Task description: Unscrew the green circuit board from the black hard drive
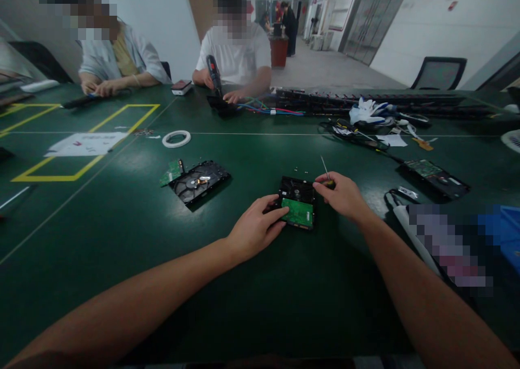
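A black hard drive (298,189) with a green circuit board (298,212) on its near half lies on the dark green table in front of me. My left hand (260,225) grips the drive's left side, fingertips on the board's edge. At the drive's upper right corner is my right hand (337,193), its fingers closed around a small screwdriver (325,168) whose shaft points up and away. Several tiny screws (301,170) lie just beyond the drive. To the left sits an opened drive (200,183) beside a loose green board (172,173).
A white tape ring (176,138), a paper sheet (87,143), and another drive (436,178) at right lie on the table (162,282). Cables and a white glove (370,111) are farther back. Across the table, one person holds a power driver (213,73); another sits at left.
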The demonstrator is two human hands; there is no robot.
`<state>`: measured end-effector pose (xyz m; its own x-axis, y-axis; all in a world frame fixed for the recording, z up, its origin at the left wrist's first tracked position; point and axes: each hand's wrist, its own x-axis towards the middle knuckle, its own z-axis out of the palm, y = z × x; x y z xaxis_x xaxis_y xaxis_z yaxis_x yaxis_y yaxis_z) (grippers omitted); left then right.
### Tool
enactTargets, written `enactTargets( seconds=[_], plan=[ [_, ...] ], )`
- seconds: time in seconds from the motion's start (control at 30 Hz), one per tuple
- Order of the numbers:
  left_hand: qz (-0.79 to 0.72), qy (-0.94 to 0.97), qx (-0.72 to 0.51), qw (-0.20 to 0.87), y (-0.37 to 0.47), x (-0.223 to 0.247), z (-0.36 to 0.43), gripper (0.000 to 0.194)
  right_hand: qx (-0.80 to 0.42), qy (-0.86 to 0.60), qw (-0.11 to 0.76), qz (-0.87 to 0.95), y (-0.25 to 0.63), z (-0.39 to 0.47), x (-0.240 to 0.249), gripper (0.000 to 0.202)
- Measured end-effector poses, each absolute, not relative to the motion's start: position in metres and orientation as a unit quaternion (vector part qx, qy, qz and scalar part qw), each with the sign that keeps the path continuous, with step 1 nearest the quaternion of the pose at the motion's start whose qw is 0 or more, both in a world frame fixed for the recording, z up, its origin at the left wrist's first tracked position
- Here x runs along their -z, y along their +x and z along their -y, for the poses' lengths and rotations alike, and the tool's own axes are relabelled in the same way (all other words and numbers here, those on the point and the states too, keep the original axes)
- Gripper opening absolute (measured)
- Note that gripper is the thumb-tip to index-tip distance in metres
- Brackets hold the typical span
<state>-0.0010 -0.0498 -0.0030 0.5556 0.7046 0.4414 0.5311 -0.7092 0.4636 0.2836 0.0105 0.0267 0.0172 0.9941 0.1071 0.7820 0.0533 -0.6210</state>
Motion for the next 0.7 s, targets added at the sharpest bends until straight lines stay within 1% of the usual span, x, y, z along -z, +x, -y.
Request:
enactTargets(
  seconds=[0.1, 0.2, 0.27, 0.3, 0.4, 0.47, 0.53, 0.7],
  plan=[
    [-0.378, 0.859, -0.308, 0.156, -0.002, -0.001, 0.051, 0.04, -0.255, -0.671, 0.28, 0.637, 0.283, -0.01, -0.026, 0.036],
    [-0.421, 0.82, -0.348, 0.169, -0.004, -0.007, 0.049, 0.034, -0.265, -0.674, 0.284, 0.628, 0.281, -0.01, -0.027, 0.036],
    [-0.445, 0.79, -0.382, 0.179, -0.006, -0.011, 0.046, 0.033, -0.276, -0.674, 0.284, 0.624, 0.28, -0.01, -0.027, 0.034],
    [-0.45, 0.779, -0.394, 0.188, -0.008, -0.012, 0.045, 0.036, -0.282, -0.674, 0.285, 0.62, 0.28, -0.009, -0.027, 0.033],
    [-0.447, 0.762, -0.419, 0.209, -0.012, -0.016, 0.042, 0.058, -0.305, -0.671, 0.292, 0.61, 0.278, -0.008, -0.027, 0.031],
    [-0.439, 0.77, -0.414, 0.209, -0.014, -0.017, 0.042, 0.065, -0.319, -0.668, 0.295, 0.604, 0.277, -0.007, -0.027, 0.031],
    [-0.434, 0.782, -0.396, 0.209, -0.013, -0.017, 0.043, 0.063, -0.328, -0.666, 0.299, 0.6, 0.276, -0.007, -0.026, 0.032],
    [-0.445, 0.786, -0.381, 0.196, -0.008, -0.012, 0.043, 0.053, -0.366, -0.649, 0.308, 0.591, 0.277, -0.008, -0.023, 0.039]
  ],
)
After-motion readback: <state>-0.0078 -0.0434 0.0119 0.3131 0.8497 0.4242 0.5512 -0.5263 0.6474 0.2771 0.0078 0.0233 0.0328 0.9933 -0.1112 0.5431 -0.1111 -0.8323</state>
